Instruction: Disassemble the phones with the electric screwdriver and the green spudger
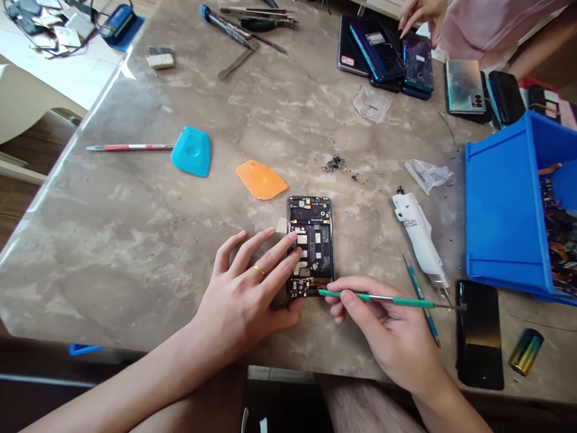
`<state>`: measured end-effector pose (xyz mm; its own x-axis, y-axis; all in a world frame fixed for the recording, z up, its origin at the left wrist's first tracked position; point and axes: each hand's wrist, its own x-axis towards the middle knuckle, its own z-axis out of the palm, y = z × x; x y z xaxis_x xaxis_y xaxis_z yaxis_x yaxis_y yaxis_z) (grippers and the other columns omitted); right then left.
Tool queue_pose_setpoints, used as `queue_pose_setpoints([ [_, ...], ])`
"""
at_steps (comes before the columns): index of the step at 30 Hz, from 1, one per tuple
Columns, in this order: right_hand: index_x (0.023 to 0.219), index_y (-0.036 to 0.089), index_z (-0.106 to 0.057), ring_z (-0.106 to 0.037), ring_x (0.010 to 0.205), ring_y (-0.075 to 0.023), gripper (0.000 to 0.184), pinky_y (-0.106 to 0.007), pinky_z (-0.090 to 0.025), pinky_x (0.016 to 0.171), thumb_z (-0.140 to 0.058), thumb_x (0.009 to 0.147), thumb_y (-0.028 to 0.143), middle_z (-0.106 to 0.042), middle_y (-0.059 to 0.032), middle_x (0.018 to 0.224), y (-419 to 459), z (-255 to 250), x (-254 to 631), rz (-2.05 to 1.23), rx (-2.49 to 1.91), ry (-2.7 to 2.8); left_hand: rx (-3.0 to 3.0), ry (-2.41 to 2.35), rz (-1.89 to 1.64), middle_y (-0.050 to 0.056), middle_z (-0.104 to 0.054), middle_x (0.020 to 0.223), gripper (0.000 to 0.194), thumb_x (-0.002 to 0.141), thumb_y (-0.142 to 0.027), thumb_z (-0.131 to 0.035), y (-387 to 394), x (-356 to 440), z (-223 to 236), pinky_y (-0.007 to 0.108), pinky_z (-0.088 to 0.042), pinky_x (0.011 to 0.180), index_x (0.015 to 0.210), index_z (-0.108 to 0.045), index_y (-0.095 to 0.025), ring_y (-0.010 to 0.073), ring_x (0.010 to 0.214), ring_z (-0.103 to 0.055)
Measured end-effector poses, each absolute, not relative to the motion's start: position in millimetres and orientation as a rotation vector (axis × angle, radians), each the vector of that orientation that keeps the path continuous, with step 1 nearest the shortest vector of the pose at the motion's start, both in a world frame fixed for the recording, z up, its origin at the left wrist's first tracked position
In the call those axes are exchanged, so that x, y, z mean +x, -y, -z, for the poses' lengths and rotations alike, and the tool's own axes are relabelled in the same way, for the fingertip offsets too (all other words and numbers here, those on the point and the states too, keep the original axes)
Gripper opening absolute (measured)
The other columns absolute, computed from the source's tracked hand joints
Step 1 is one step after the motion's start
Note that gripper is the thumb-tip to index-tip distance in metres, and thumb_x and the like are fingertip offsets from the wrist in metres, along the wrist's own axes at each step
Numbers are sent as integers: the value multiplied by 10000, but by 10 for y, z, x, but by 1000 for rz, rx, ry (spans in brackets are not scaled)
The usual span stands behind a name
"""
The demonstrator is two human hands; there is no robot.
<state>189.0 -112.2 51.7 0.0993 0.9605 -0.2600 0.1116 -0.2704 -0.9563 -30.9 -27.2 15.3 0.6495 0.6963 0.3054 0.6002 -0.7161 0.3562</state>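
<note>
An opened phone (321, 252) lies on the table in front of me, its inner boards and frame bare. My left hand (252, 276), with a ring on one finger, rests with fingers spread over the phone's left edge; two fingertips touch its inside. In my right hand (383, 319) a green pry tool (401, 301) is pinched between thumb and fingers. Its flat green end reaches the lower right part of the phone, while the thin metal end points right. An orange plastic pick (261, 180) lies just beyond the phone. Small loose screws (334, 163) are scattered farther off.
A white electric screwdriver (421, 240), a blue pen-like tool (421, 300), a dark phone (479, 337) and a blue parts bin (509, 204) stand to the right. A blue pick (192, 151) lies left. Another person's hand (421, 18) is over stacked phones (377, 51).
</note>
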Motion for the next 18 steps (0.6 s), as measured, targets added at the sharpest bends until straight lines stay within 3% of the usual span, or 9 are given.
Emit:
queue_pose_setpoints([
  [6, 1188, 332, -776, -778, 798, -108, 266, -184, -660, 775, -678, 1013, 157, -811, 27, 1005, 1238, -477, 1948, -1137, -1554, 1330, 2653, -1044, -613, 34, -614, 1522, 477, 979, -445, -692, 256, -314, -160, 550, -364, 1192, 1388, -630, -208, 347, 1385, -582],
  [12, 1140, 300, -782, -768, 875, -137, 260, -231, -643, 795, -706, 977, 112, -798, 8, 1035, 1191, -500, 1985, -1006, -1546, 1530, 2630, -1052, -606, 38, -612, 1526, 544, 904, -399, -723, 274, -317, -163, 555, -350, 1212, 1404, -614, -216, 351, 1397, -571],
  [18, 1105, 266, -791, -771, 932, -131, 217, -208, -625, 858, -734, 959, 116, -807, 8, 1041, 1150, -542, 1959, -948, -1516, 1661, 2623, -1060, -615, 34, -609, 1530, 550, 880, -346, -700, 278, -319, -159, 560, -351, 1216, 1405, -615, -206, 348, 1398, -567],
])
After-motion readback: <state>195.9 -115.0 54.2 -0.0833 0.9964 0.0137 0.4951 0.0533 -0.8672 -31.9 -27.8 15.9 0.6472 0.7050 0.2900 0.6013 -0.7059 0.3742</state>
